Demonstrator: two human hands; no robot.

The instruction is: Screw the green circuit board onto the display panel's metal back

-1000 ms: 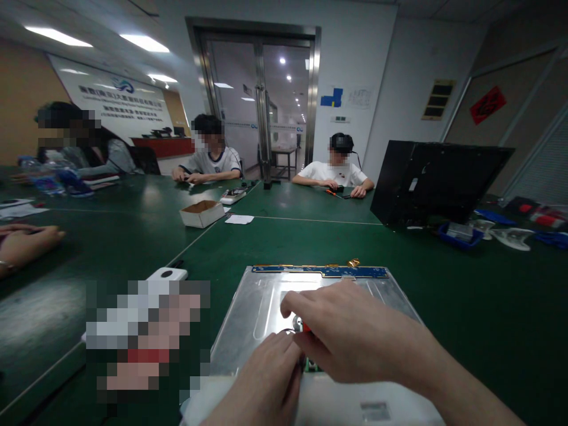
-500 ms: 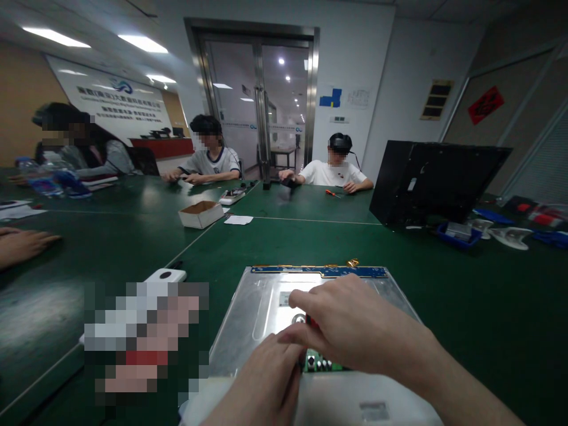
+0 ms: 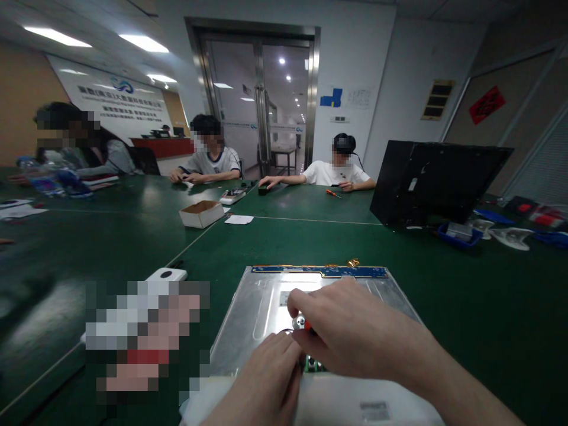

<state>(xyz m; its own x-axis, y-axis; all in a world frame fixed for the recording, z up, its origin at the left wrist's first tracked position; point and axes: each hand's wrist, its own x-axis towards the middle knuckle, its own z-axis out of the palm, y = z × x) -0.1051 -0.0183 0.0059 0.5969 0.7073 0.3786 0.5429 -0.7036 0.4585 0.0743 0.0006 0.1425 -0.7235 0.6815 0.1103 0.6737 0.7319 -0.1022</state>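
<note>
A flat silver display panel (image 3: 237, 322) lies before me, with a narrow blue circuit strip (image 3: 319, 271) along its far edge. On its near half sits a green circuit board (image 3: 317, 365), mostly covered by my hands. My right hand (image 3: 350, 331) is closed, palm down, round a red-handled tool (image 3: 308, 326) that looks like a screwdriver; its tip is hidden. Beside it is a round silver part (image 3: 298, 322). Low over the board, my left hand (image 3: 270, 373) has its fingers bent together against my right hand; what they pinch is hidden. White padding (image 3: 346, 396) lies at the near edge.
Left of the panel lies a white device (image 3: 171, 275), partly pixelated. Farther off are an open carton (image 3: 202, 214), paper (image 3: 238, 219) and an orange screwdriver (image 3: 332, 193). A black monitor (image 3: 439, 183) and blue tray (image 3: 459, 235) stand right. Several people sit around the green table.
My hands stay at nearly the same spot, the right shifting only slightly. Across the table a person's arm has stretched left with a dark object. The hand at the left edge has mostly withdrawn.
</note>
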